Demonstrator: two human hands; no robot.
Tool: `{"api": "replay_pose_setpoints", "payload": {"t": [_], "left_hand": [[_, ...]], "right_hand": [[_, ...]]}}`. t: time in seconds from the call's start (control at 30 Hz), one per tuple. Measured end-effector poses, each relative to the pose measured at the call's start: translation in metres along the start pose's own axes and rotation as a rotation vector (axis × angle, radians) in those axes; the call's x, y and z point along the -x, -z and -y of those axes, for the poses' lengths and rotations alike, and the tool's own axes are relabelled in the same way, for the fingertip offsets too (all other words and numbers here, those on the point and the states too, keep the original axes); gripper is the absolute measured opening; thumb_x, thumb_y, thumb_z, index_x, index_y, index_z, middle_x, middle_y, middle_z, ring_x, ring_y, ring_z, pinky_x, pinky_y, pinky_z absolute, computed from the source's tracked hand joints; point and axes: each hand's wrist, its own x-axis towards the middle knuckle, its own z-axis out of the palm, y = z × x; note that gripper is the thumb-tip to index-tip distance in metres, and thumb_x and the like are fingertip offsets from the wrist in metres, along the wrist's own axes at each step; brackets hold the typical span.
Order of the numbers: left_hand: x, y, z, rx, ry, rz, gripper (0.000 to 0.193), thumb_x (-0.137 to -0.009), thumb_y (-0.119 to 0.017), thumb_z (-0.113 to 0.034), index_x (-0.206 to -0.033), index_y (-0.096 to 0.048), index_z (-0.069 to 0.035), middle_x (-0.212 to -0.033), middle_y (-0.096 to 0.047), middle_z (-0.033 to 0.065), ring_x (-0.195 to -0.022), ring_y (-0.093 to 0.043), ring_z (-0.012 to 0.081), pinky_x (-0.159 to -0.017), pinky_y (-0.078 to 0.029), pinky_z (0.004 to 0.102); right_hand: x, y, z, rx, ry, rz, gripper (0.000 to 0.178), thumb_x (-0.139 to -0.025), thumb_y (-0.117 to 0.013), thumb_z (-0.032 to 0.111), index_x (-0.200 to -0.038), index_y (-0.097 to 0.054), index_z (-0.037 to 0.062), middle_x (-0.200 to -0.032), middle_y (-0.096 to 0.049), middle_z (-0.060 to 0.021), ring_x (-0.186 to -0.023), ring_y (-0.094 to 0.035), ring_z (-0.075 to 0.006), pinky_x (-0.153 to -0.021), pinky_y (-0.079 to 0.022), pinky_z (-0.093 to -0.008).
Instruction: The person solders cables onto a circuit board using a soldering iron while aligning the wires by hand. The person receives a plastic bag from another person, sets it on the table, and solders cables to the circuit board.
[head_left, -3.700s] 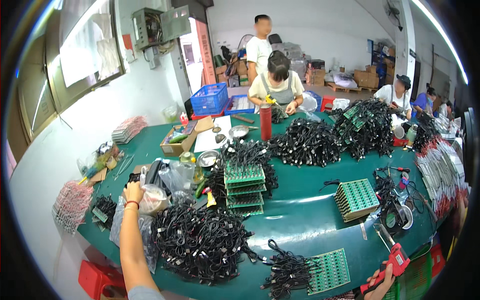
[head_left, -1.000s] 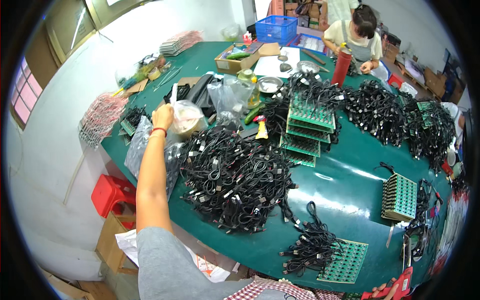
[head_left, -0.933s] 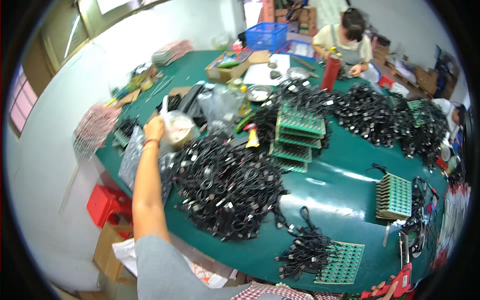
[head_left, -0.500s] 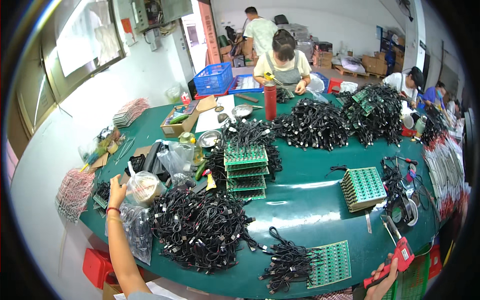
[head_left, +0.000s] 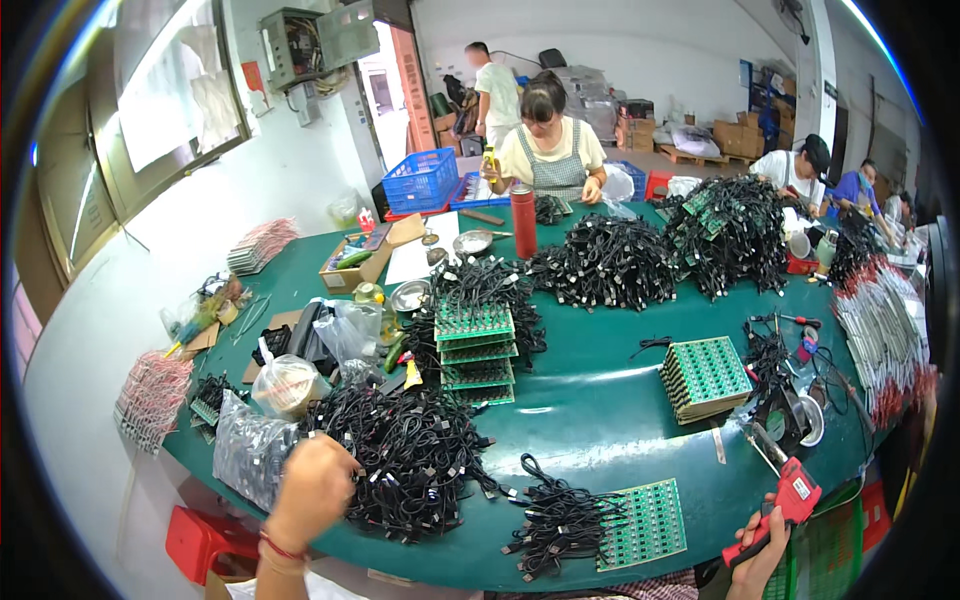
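Observation:
My left hand point(head_left: 318, 485) is over the left edge of a big heap of black USB cables point(head_left: 405, 455), back of the hand up. Its fingers are mostly hidden from view, and whether they hold anything does not show. At the lower right my right hand point(head_left: 762, 556) grips the handle of a red soldering gun point(head_left: 797, 492), its metal tip pointing up and left. Between the hands, a green circuit board panel point(head_left: 645, 525) lies flat at the table's near edge. A bundle of black cables point(head_left: 560, 520) rests against the panel's left side, partly over it.
Stacked board panels point(head_left: 705, 378) stand right of centre, and another tiered stack point(head_left: 475, 350) among cables. A red bottle point(head_left: 524, 222) stands farther back. A clear bag point(head_left: 250, 450) lies beside my left hand. Across the green table point(head_left: 590, 430), a co-worker point(head_left: 555, 150) sits holding a yellow tool.
My left hand has come from beside the plastic bags at the left, rightward and nearer, to the cable heap. My right hand still holds the soldering gun. The co-worker has raised the yellow tool.

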Motion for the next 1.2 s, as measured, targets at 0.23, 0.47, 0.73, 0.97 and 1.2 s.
{"api": "replay_pose_setpoints", "payload": {"t": [0.23, 0.47, 0.73, 0.97, 1.2], "left_hand": [[0.047, -0.112, -0.072, 0.329, -0.025, 0.291, 0.002, -0.084, -0.054, -0.002, -0.085, -0.052, -0.001, -0.074, -0.054, 0.015, -0.067, -0.057, 0.0329, -0.059, -0.047, 0.039], [0.032, -0.164, -0.097, 0.333, 0.035, 0.125, 0.03, -0.085, -0.057, -0.007, -0.115, -0.056, -0.006, -0.083, -0.061, 0.019, -0.081, -0.061, 0.036, -0.068, -0.048, 0.0419], [0.005, -0.188, -0.002, -0.711, 0.164, -0.008, 0.042, -0.074, -0.068, -0.017, -0.113, -0.058, -0.007, -0.122, -0.053, 0.0122, -0.122, -0.043, 0.0298, -0.104, -0.03, 0.0471], [-0.018, -0.177, 0.016, -0.672, 0.141, -0.033, 0.011, -0.076, -0.065, -0.014, -0.082, -0.058, -0.009, -0.09, -0.052, 0.0066, -0.089, -0.049, 0.0248, -0.081, -0.037, 0.0374], [-0.03, -0.16, 0.026, -0.523, 0.232, 0.027, 0.017, -0.08, -0.066, -0.02, -0.089, -0.057, -0.009, -0.088, -0.054, 0.0069, -0.089, -0.053, 0.0253, -0.077, -0.039, 0.0402]], "right_hand": [[0.005, 0.009, 0.009, -0.006, -0.106, 0.075, 0.029, -0.092, -0.056, 0.025, -0.114, -0.053, 0.0055, -0.071, -0.056, -0.0033, -0.049, -0.049, -0.0107, -0.046, -0.045, -0.0258], [0.002, 0.035, 0.007, -0.071, -0.29, 0.17, 0.032, -0.09, -0.061, 0.02, -0.118, -0.054, 0.0069, -0.081, -0.061, -0.0056, -0.064, -0.058, -0.0167, -0.054, -0.05, -0.0283], [0.004, 0.036, 0.01, -0.127, -0.359, 0.12, 0.032, -0.09, -0.059, 0.016, -0.12, -0.053, 0.0071, -0.096, -0.06, -0.004, -0.076, -0.057, -0.0153, -0.06, -0.051, -0.03], [-0.002, 0.044, 0.001, -0.145, -0.304, 0.094, 0.029, -0.091, -0.058, 0.015, -0.118, -0.053, 0.0051, -0.088, -0.059, -0.005, -0.069, -0.056, -0.0143, -0.056, -0.049, -0.0277], [-0.006, 0.047, 0.001, -0.171, -0.333, 0.109, 0.036, -0.09, -0.061, 0.018, -0.122, -0.051, 0.0056, -0.089, -0.06, -0.0057, -0.071, -0.057, -0.015, -0.06, -0.051, -0.0275]]}}
